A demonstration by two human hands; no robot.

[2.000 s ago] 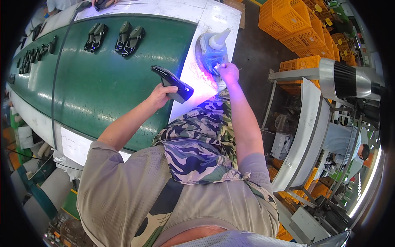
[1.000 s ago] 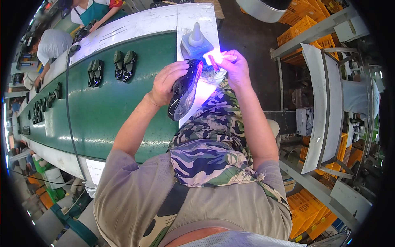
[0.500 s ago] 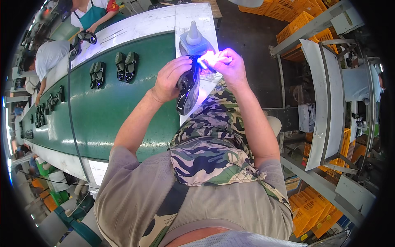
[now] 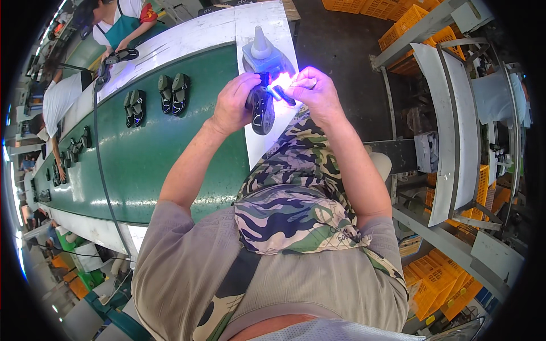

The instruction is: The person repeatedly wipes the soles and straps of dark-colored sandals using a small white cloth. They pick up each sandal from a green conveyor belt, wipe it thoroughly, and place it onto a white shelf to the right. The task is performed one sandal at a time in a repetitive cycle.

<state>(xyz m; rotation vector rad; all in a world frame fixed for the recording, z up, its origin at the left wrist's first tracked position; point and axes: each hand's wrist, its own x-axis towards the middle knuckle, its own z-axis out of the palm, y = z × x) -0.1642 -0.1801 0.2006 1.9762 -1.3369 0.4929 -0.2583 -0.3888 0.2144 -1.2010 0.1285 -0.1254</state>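
Head view looks down on a long green conveyor belt [image 4: 153, 153] carrying pairs of dark sandals [image 4: 173, 94], with orange crates [image 4: 438, 284] to the right. Above the white table end [image 4: 273, 23], just in front of a grey cone-topped bottle [image 4: 263, 52], the left hand [image 4: 234, 102] wraps closed around a black shoe [image 4: 263, 111], sole facing out. Beside it, the right hand [image 4: 313, 91] pinches a small dark tool [image 4: 284, 94], glowing blue-white where it meets the shoe.

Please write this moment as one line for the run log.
left hand: holds black shoe | right hand: holds lit torch on shoe | green belt: shoe pairs
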